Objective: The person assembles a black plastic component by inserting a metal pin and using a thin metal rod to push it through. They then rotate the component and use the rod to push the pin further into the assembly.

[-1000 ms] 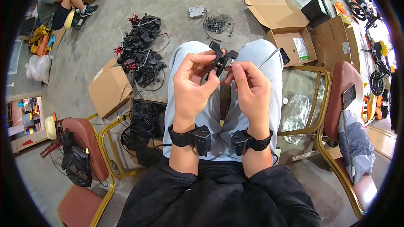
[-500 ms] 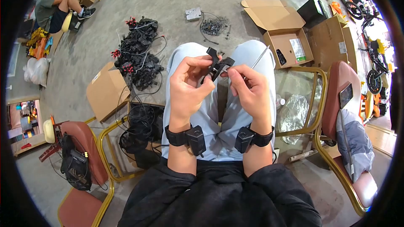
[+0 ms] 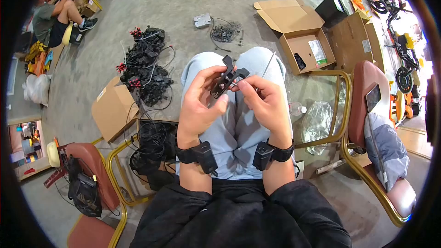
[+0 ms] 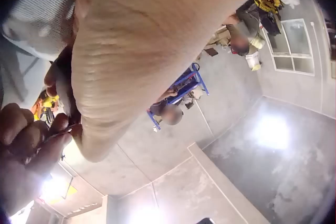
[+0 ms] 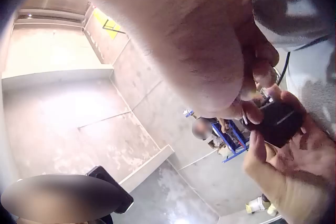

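In the head view my left hand grips a forked black bracket-like part between thumb and fingers, over the lap. My right hand pinches a slim metal rod; one long end sticks up past the fingers, and the right fingertips meet the black part's right arm. A silvery bit shows between those fingertips and the part. In the right wrist view the dark part lies between both hands' fingers. The left wrist view has the left palm hiding most of the work, with right fingers beside it.
On the floor ahead lie a heap of black parts with cables, a metal box and a scatter of small dark pieces. Open cardboard boxes stand right. Chairs flank me. Another person sits far left.
Both hands and the black part have shifted a little left and down in the head view. The rod stands steeper now, and the knees have come closer together.
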`<state>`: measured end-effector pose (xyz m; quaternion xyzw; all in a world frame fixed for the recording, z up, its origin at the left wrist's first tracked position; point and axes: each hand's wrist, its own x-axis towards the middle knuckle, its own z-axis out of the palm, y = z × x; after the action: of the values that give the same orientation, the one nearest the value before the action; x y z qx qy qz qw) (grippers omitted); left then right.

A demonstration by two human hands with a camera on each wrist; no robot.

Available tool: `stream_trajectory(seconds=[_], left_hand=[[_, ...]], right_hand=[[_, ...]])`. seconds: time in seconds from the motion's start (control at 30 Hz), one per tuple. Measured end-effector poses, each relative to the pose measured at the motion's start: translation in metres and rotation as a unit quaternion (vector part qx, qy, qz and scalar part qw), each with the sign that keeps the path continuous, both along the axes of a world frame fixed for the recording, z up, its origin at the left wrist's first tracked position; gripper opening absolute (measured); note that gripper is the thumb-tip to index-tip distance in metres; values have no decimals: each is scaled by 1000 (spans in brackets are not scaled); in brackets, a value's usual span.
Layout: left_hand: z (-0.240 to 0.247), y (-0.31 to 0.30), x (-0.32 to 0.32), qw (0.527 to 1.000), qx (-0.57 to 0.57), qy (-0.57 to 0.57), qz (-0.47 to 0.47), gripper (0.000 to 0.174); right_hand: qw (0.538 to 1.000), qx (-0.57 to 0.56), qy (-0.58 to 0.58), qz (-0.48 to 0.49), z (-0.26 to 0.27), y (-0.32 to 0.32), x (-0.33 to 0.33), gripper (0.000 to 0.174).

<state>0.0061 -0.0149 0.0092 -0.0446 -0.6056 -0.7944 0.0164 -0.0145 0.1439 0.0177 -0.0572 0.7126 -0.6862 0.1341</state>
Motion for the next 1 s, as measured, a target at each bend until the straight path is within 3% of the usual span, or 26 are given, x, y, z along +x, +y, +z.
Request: stream_trajectory(seconds=[0.13, 0.27, 0.37, 0.43, 0.67, 0.87, 0.93, 1.0], left_hand=[[6, 12, 1, 996, -76, -29, 42, 55], [-2, 16, -3, 996, -57, -19, 63, 53], [-8, 17, -4, 992, -86, -4, 90, 46], [-4, 19, -4, 992, -49, 9, 115, 38], [-3, 30, -7, 991, -32, 0, 133, 35], [0, 32, -9, 987, -44, 14, 156, 49], [0, 29, -10, 988, -61, 2, 142, 57], [-2, 27, -9, 987, -71, 7, 141, 58]], right_hand=[[999, -32, -14, -7, -4, -7, 1, 18], [999, -46, -24, -9, -5, -11, 3, 18], [999, -27, -5, -17, -7, -14, 3, 18], [998, -64, -8, -29, -6, -15, 3, 18], [998, -47, -24, -28, -7, -14, 2, 18], [999, -11, -45, -7, -10, -10, 0, 18], [1000, -4, 30, 4, -13, -11, 1, 17], [999, -29, 4, 19, -14, -7, 1, 16]])
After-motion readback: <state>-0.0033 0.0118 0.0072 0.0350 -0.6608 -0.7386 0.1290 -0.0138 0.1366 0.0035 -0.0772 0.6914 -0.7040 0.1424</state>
